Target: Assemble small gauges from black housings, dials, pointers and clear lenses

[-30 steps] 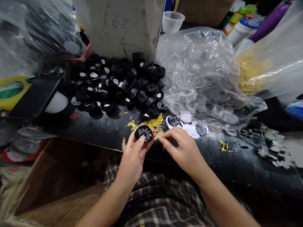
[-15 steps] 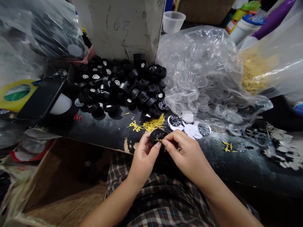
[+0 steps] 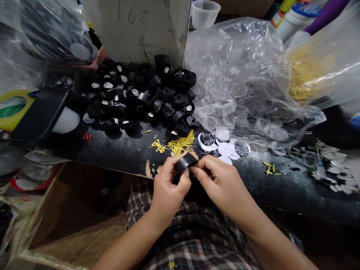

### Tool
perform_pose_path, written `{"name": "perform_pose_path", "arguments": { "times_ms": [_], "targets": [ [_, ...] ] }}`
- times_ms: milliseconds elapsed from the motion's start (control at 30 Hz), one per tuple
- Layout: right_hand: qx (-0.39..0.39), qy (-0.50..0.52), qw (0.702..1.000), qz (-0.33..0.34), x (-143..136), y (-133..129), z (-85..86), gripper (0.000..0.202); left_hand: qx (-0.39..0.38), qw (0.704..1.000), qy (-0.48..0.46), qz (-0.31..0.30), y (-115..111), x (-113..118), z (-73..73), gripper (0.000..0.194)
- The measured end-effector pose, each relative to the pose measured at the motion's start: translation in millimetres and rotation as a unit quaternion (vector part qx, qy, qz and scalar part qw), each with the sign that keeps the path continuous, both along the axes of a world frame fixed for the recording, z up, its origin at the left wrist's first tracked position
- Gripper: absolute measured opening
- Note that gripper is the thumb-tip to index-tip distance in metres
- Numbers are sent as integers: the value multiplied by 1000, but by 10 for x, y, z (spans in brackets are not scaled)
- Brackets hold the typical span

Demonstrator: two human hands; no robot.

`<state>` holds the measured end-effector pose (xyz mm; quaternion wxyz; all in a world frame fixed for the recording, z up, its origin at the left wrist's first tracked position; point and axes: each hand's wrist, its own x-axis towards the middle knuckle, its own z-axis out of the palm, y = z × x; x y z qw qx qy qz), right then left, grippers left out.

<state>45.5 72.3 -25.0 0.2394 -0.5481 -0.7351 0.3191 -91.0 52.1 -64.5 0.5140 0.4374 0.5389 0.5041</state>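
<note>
My left hand [image 3: 171, 180] is closed round a black round dial housing [image 3: 186, 162], thumb in front and fingers behind. The housing is tilted so that its smooth side wall faces me and its dial face is hidden. Against its right edge, the thumb and forefinger of my right hand [image 3: 215, 174] are pinched together; exactly what part they grip is hidden. Just beyond my hands lies a heap of yellow pointers [image 3: 181, 144]. Printed black and white dial discs [image 3: 225, 149] lie to the right of that heap.
Many black housings [image 3: 140, 99] are piled at the back. A clear plastic bag [image 3: 233, 75] of transparent round covers stands right of them. Red pointers [image 3: 87, 136] and a black box-shaped object [image 3: 42, 114] lie left. White flat parts [image 3: 334, 165] lie far right.
The housing has been tilted: its dial and the yellow pointer across it showed before, and now its side wall shows. Both hands stay close together. The view has shifted slightly.
</note>
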Motion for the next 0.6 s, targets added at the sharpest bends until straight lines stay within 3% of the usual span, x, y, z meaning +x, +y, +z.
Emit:
{"name": "perform_pose_path", "arguments": {
  "times_ms": [100,167,300,400,500,600],
  "targets": [
    [9,-20,1000,5,25,39,-6,23,-74,989,-124,-43,46,-19,-13,19],
    [54,-40,998,21,38,63,-16,12,-108,974,-191,-63,72,-41,-5,26],
    [155,-115,980,51,29,104,-50,8,-109,978,-157,-84,70,-84,20,33],
    [192,-143,969,62,1,129,-55,12,-129,980,-152,-27,38,-52,8,32],
    [183,-142,972,46,-36,142,-17,13,-209,946,-246,32,16,49,-1,28],
    [132,-154,979,23,-66,127,75,12,-236,922,-307,33,3,141,16,25]
  ]
}}
